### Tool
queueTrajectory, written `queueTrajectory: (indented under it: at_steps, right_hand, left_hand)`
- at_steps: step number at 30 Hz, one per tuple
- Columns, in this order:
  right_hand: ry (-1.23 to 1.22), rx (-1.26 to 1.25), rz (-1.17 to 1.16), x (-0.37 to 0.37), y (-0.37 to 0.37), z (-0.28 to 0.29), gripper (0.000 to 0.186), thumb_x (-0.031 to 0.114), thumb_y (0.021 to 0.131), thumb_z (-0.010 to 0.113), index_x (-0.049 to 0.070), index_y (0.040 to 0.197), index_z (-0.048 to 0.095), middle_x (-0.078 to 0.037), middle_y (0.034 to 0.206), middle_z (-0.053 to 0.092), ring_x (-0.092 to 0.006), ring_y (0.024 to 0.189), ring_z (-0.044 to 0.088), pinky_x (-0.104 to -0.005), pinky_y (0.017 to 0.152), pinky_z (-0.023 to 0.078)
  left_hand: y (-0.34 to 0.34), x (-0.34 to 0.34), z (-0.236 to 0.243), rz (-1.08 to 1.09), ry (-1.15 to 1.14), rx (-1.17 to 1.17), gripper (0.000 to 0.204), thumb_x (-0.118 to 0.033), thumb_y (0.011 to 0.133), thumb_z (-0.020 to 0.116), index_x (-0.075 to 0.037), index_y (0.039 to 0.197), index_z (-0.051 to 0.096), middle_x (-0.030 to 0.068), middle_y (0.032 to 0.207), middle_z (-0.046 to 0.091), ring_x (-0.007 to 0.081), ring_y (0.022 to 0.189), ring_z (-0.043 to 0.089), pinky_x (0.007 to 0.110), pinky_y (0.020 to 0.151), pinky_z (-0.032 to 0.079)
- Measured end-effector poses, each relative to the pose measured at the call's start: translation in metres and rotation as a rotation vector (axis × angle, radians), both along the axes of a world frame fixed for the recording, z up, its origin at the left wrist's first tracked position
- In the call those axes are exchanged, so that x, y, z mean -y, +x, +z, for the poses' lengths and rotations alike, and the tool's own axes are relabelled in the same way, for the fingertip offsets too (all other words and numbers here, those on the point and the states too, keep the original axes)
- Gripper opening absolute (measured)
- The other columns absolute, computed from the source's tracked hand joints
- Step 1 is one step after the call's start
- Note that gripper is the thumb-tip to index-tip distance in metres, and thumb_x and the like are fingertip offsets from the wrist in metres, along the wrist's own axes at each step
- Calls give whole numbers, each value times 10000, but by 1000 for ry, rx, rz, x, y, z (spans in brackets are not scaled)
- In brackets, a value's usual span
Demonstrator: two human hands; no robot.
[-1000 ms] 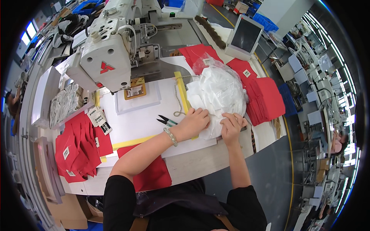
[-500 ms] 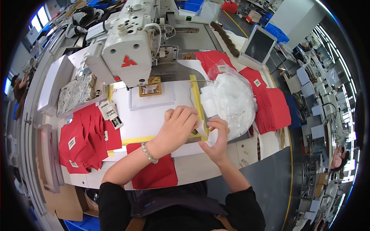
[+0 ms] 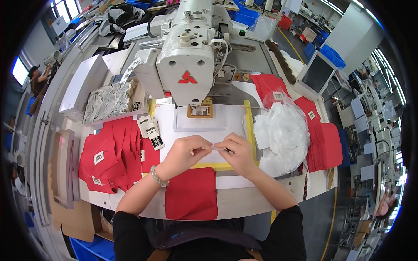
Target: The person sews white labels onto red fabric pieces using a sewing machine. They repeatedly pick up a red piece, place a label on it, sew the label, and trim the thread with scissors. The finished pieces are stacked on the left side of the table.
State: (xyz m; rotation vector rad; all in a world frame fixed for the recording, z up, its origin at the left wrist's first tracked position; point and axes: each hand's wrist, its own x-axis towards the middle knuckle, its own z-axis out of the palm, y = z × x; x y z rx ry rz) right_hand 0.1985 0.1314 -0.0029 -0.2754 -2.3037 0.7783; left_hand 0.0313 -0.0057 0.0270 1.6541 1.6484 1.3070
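My left hand (image 3: 188, 152) and my right hand (image 3: 237, 156) meet fingertip to fingertip above a white work sheet (image 3: 170, 140) with yellow taped edges. Both are pinched; something small and pale is between them, and something dark shows in my right fingers, too small to make out. A folded red fabric piece (image 3: 190, 195) lies below my hands. Just right of them is a plastic bag (image 3: 283, 143) of white pieces. Beyond my hands stands a white sewing machine (image 3: 185, 61) with a yellow clamp frame (image 3: 200, 112) under its head.
Red fabric piles (image 3: 109, 161) (image 3: 324, 143) lie at both sides, the left with loose labels (image 3: 149, 128). A box of bundled white labels (image 3: 109, 100) sits back left, a screen (image 3: 315, 76) back right. Co-workers (image 3: 39, 78) (image 3: 383, 204) are at far left and right.
Both hands have left the bag and moved left, coming together over the work sheet. The scissors seen earlier on the sheet no longer show there. The view has shifted.
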Motion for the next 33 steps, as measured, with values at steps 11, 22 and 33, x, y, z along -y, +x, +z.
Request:
queueTrajectory:
  at_steps: [11,22,33]
  right_hand:
    - [276,44,-44,-50,-55,-15,150,60,716,715,162,826,704,19,769,568,-204,648,543,-342,620,400]
    - [542,201,-56,-60,-60,-36,182,124,725,652,145,900,697,19,776,535,-164,743,572,-333,660,403]
    - [450,158,17,-59,-59,-24,183,110,704,727,135,880,688,7,781,524,-186,712,540,-351,647,387]
  left_hand:
    - [-42,-26,-29,-52,-62,-158,402,-80,801,745,-13,1188,655,156,1253,645,309,1097,649,351,956,519]
    - [-37,-26,-55,-157,14,-521,716,-281,789,767,2,1380,479,236,1391,506,393,1191,573,409,1033,476]
    - [-58,-34,-61,-112,-18,-610,783,-440,810,733,24,1385,473,222,1370,521,373,1275,511,440,1108,400]
